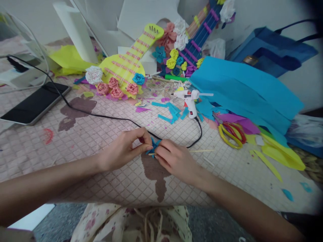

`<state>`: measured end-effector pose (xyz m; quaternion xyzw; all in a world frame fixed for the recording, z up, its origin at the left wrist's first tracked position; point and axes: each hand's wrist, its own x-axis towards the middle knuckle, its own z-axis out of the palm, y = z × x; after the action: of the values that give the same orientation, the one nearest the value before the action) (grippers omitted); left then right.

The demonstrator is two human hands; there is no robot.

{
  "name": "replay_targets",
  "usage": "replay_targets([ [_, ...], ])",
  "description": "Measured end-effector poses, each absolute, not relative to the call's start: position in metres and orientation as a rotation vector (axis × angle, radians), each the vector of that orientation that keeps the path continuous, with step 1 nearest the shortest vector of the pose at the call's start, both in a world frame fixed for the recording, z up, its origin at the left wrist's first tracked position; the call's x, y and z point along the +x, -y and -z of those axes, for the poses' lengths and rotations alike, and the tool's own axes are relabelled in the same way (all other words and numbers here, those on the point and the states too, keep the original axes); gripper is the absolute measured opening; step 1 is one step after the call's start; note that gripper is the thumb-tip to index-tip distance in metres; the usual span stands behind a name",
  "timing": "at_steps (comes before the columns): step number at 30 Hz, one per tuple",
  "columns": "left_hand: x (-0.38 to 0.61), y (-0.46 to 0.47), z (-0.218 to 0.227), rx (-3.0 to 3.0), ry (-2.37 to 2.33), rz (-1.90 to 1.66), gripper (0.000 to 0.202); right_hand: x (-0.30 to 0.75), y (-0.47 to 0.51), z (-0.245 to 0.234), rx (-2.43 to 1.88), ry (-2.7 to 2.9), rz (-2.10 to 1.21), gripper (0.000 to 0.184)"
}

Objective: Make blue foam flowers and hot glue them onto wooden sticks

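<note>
Paper, blue and crumpled (pixel 154 145), on the near side of the glue gun (pixel 191 104), pinched in the left hand (pixel 123 148); the right hand (pixel 178 161) pinches a thin stick (pixel 202 151) beside it. Left of the gun: blue scraps (pixel 174 111), yellow guitar (pixel 123 67), phone (pixel 37 101). Right: blue sheets (pixel 242 87), scissors (pixel 230 144). A black cord (pixel 108 117) crosses between gun and hands.

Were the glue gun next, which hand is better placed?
Probably the right hand: it is nearer the glue gun, though it holds a stick. The left hand pinches blue paper.
</note>
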<state>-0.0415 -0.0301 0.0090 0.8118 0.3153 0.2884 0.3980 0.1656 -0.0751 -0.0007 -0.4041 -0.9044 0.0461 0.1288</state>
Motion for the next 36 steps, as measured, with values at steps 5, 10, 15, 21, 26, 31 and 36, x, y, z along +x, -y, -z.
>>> replay_targets([
  [5, -0.0425, 0.0297, -0.0057, 1.989, -0.770, -0.733, 0.005, 0.1653, 0.0746, 0.0000, -1.168, 2.627, -0.124, 0.017],
  [10, -0.0435, 0.0286, -0.0025, 1.924, -0.717, -0.714, 0.009, 0.1649, 0.0743, 0.0001, -1.160, 2.624, -0.133, 0.014],
  [15, -0.0410, 0.0292, -0.0041, 1.876, -0.748, -0.714, 0.014, 0.1654, 0.0748, 0.0004, -1.178, 2.640, -0.142, 0.014],
  [21, -0.0384, 0.0288, -0.0048, 1.812, -0.726, -0.710, 0.014, 0.1659, 0.0747, 0.0005, -1.190, 2.642, -0.136, 0.014],
  [26, -0.0406, 0.0270, -0.0038, 1.951, -0.721, -0.726, 0.010, 0.1658, 0.0747, 0.0008, -1.166, 2.624, -0.125, 0.016],
  [31, -0.0396, 0.0304, -0.0014, 2.287, -0.742, -0.753, 0.017, 0.1658, 0.0737, 0.0014, -1.163, 2.618, -0.158, 0.014],
  [36, -0.0384, 0.0316, -0.0021, 2.284, -0.709, -0.763, 0.018, 0.1659, 0.0742, 0.0020, -1.159, 2.607, -0.142, 0.014],
])
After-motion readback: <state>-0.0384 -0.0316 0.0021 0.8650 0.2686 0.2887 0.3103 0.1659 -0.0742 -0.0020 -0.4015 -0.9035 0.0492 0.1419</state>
